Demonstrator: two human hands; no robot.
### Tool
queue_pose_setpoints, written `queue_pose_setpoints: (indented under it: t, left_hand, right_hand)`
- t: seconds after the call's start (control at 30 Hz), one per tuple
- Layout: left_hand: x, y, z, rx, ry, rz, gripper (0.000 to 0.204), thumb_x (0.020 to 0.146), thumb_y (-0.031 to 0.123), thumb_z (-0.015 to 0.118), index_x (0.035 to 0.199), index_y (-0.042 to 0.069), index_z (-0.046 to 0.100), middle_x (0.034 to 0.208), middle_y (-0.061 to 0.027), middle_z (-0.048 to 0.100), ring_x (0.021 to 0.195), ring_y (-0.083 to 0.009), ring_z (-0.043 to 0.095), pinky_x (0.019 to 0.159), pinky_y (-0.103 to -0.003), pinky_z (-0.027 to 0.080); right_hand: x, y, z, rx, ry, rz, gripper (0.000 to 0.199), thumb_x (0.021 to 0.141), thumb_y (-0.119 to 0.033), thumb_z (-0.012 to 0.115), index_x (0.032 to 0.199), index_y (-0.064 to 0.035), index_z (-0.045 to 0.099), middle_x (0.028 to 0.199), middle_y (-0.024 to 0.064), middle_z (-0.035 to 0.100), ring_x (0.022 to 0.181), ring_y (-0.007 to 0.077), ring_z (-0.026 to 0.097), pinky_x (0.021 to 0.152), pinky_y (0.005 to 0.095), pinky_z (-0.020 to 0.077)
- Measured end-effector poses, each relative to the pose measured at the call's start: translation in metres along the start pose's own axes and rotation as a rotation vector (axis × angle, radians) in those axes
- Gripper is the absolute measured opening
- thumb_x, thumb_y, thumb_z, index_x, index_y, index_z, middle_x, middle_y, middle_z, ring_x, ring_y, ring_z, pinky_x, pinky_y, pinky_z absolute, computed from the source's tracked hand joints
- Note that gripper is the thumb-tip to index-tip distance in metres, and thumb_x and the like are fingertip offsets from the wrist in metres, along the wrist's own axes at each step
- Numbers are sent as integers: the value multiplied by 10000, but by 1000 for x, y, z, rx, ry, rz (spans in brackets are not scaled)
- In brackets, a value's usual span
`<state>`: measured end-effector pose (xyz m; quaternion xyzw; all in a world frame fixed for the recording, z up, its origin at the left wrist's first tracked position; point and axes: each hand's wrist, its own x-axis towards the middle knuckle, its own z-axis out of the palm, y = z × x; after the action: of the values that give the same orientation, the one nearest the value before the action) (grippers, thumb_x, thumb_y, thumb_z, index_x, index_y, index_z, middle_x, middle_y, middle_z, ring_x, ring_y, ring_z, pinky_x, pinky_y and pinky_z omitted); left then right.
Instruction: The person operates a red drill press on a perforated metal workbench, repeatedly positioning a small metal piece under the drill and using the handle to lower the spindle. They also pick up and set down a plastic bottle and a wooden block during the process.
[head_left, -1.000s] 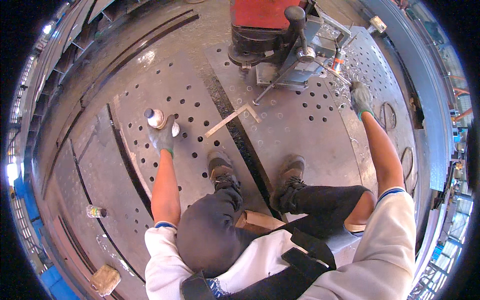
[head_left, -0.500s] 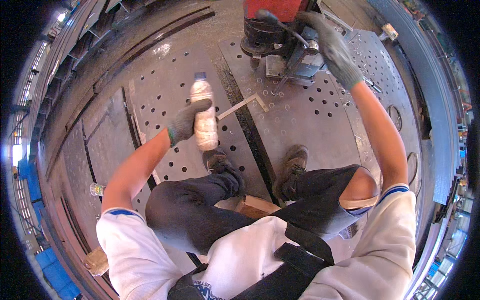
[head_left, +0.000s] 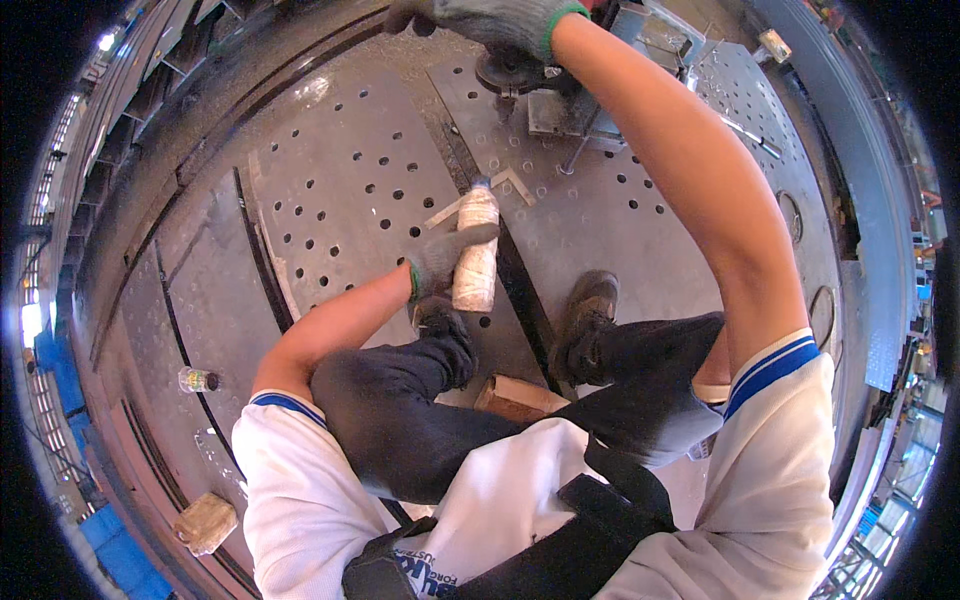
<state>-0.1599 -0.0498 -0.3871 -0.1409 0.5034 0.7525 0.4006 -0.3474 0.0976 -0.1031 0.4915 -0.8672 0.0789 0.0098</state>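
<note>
Left hand (head_left: 436, 262), in a grey knit glove, is closed round a pale, dark-capped cylindrical bottle (head_left: 475, 262), which I see just above centre, cap toward twelve o'clock. Near twelve, at my view's edge, is the grey-gloved right hand (head_left: 485, 20); I can't tell its opening or grip. An L-shaped metal square (head_left: 518, 183) lies toward twelve-thirty.
</note>
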Motion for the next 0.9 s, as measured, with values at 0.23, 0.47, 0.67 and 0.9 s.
queue_pose_setpoints:
  t: [0.23,0.47,0.67,0.9]
  left_hand:
    - [-16,24,8,181,-61,12,453,861,340,835,1165,99,601,901,-43,672,723,-176,692,627,-358,612]
    - [0,36,2,134,-42,-43,441,857,368,838,1113,95,604,866,-43,664,683,-166,673,596,-348,599]
    - [12,19,16,93,-57,112,432,858,382,834,1049,66,609,827,-71,660,647,-209,684,588,-380,602]
    - [24,-5,12,-48,2,28,481,820,424,858,1027,55,627,861,-91,684,684,-221,703,609,-405,612]
  right_hand:
    - [-4,-13,7,-186,-34,-30,594,715,71,714,1281,-93,640,1311,108,646,1226,275,614,1034,339,504]
    - [9,-24,10,-451,-177,-28,630,674,101,710,1276,-69,639,1276,108,649,1218,280,613,1032,333,499]
    - [-6,-11,14,-251,35,-160,619,689,108,673,1277,-74,611,1277,131,633,1210,317,606,1028,363,499]
    - [-3,-8,17,-140,38,-81,531,745,74,628,1253,-80,622,1273,146,635,1199,326,609,1008,384,500]
